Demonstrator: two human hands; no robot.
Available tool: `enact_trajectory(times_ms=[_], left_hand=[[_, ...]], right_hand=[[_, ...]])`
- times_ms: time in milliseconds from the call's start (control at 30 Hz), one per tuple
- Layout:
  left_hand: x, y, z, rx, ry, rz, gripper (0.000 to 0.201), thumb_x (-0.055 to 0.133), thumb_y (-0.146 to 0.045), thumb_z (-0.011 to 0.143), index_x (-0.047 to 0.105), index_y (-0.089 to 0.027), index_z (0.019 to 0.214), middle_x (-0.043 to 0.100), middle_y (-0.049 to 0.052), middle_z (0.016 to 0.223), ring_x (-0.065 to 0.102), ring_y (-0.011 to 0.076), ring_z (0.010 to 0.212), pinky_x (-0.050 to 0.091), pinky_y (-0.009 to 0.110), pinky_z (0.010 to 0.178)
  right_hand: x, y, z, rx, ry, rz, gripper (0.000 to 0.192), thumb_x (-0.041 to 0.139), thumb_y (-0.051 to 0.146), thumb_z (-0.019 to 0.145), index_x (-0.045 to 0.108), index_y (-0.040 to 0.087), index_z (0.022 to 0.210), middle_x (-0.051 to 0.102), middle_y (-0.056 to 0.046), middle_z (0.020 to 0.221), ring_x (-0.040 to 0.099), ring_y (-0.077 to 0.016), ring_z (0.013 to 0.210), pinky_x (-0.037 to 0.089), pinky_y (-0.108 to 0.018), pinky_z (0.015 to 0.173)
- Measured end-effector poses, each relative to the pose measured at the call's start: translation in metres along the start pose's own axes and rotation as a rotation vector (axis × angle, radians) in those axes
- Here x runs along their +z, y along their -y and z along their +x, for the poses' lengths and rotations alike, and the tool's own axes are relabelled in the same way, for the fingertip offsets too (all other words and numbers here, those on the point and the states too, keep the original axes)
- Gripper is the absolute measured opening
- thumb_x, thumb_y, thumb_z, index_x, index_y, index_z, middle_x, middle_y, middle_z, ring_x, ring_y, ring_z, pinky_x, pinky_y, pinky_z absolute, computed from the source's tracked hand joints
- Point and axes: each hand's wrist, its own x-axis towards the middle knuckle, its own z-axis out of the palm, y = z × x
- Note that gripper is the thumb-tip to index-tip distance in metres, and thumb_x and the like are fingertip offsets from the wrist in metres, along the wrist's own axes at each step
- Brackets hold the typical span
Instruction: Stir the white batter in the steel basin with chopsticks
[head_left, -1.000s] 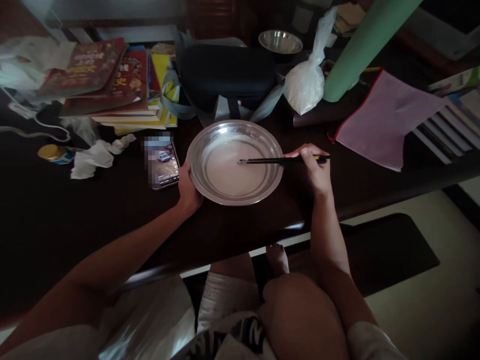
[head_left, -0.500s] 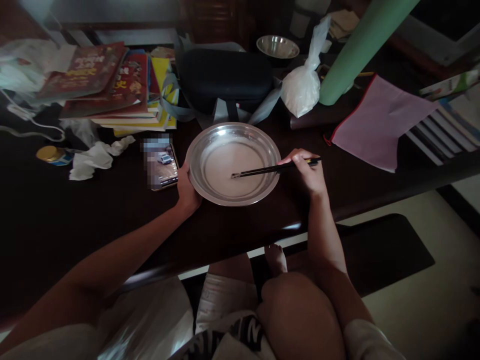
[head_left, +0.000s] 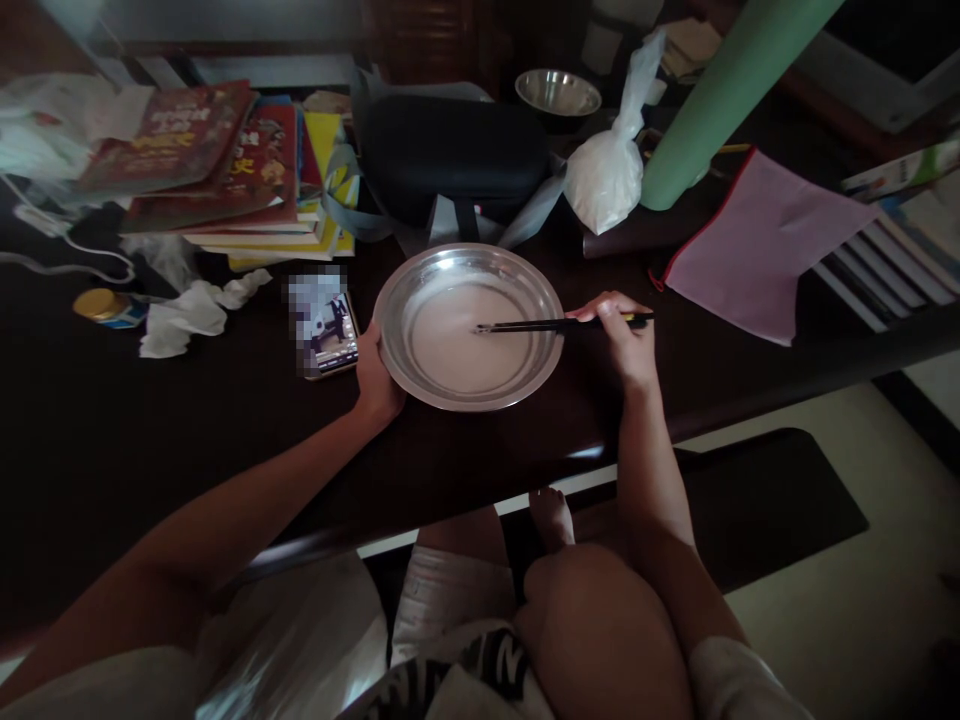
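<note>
A wide steel bowl (head_left: 390,350) stands near the front of the dark table, with a milky, pale liquid (head_left: 465,360) in its bottom. My left hand (head_left: 376,380) grips the bowl's left rim, thumb on the edge and the other fingers partly hidden beneath it. Dark chopsticks (head_left: 532,325) are held in my right hand (head_left: 624,335), just beyond the bowl's right rim. They reach almost level across that rim, and their tips dip into the liquid near its middle. Beside my left hand lies a lit phone (head_left: 330,335), partly blurred out.
Behind the bowl sit a black case (head_left: 454,155), a tied plastic bag of white powder (head_left: 604,185) and a smaller steel bowl (head_left: 559,92). Stacked books (head_left: 262,235), crumpled tissue (head_left: 184,318) and a yellow-lidded jar (head_left: 109,307) are left. A green tube (head_left: 720,110) and pink pouch (head_left: 757,250) are right.
The chopsticks' tips have shifted slightly right and away from me in the liquid. My right hand has moved a little to the right. The phone's picture differs; my left hand keeps its grip.
</note>
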Motion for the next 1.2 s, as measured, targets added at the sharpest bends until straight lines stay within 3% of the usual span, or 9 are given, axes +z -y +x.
enact_trajectory(times_ms=[67,233,367,533,700,867,1033,1200], left_hand=[[0.000,0.000,0.000,0.004,0.008,0.009,0.039,0.043,-0.025,0.103,0.059,-0.023,0.067,0.071,0.004,0.069,0.077,0.0241,0.092,0.064,0.036,0.096],[-0.003,0.002,0.002,0.017,0.040,0.026,0.032,0.061,-0.035,0.098,0.059,-0.025,0.067,0.069,0.001,0.067,0.076,0.0245,0.092,0.064,0.033,0.094],[-0.002,0.002,0.001,0.022,0.020,-0.003,0.038,0.053,-0.031,0.102,0.058,-0.024,0.065,0.063,0.000,0.060,0.076,0.0221,0.084,0.064,0.034,0.094],[0.001,0.000,-0.002,0.017,0.026,-0.013,0.042,0.050,-0.029,0.104,0.056,-0.023,0.063,0.064,0.001,0.062,0.075,0.0228,0.086,0.062,0.036,0.097],[0.000,0.000,0.000,0.024,0.017,-0.012,0.044,0.043,-0.023,0.106,0.058,-0.022,0.065,0.065,0.003,0.063,0.075,0.0249,0.091,0.063,0.038,0.097],[-0.003,0.003,0.003,0.019,0.031,0.015,0.035,0.054,-0.033,0.102,0.059,-0.024,0.068,0.071,0.004,0.070,0.076,0.0268,0.103,0.064,0.037,0.095],[-0.008,0.007,0.008,0.043,0.056,0.042,0.033,0.068,-0.043,0.094,0.057,-0.025,0.069,0.074,0.005,0.076,0.076,0.0297,0.106,0.065,0.037,0.093],[-0.006,0.004,0.006,0.028,0.043,0.027,0.030,0.061,-0.037,0.098,0.058,-0.025,0.071,0.072,0.004,0.072,0.076,0.0283,0.106,0.064,0.037,0.096]], right_hand=[[0.000,0.001,-0.001,0.015,-0.017,0.012,0.046,0.070,0.066,0.094,0.077,0.027,0.071,0.079,0.000,0.072,0.080,-0.0209,0.077,0.065,-0.041,0.084],[0.001,0.000,0.000,0.007,0.106,-0.017,0.041,0.077,0.068,0.087,0.080,0.028,0.076,0.083,-0.001,0.082,0.082,-0.0226,0.086,0.065,-0.041,0.087],[0.000,0.000,0.000,0.005,-0.014,-0.013,0.044,0.071,0.067,0.092,0.078,0.028,0.072,0.080,0.000,0.075,0.082,-0.0215,0.081,0.065,-0.041,0.086],[0.001,0.001,0.000,0.032,0.087,-0.028,0.045,0.075,0.071,0.087,0.078,0.028,0.073,0.081,0.000,0.077,0.082,-0.0216,0.081,0.066,-0.042,0.086],[0.000,0.000,0.000,0.020,-0.021,-0.012,0.044,0.071,0.066,0.093,0.076,0.028,0.071,0.078,0.001,0.072,0.081,-0.0207,0.078,0.065,-0.042,0.087],[0.000,0.001,0.000,0.012,0.110,-0.041,0.042,0.075,0.069,0.088,0.080,0.029,0.075,0.082,0.000,0.080,0.081,-0.0220,0.085,0.065,-0.042,0.087],[0.000,0.000,-0.001,0.035,-0.017,-0.028,0.048,0.070,0.070,0.092,0.076,0.028,0.070,0.079,0.000,0.072,0.081,-0.0221,0.079,0.065,-0.043,0.086],[0.001,-0.001,0.000,0.018,0.117,-0.039,0.041,0.075,0.068,0.088,0.080,0.030,0.077,0.083,0.000,0.083,0.082,-0.0223,0.087,0.066,-0.041,0.088]])
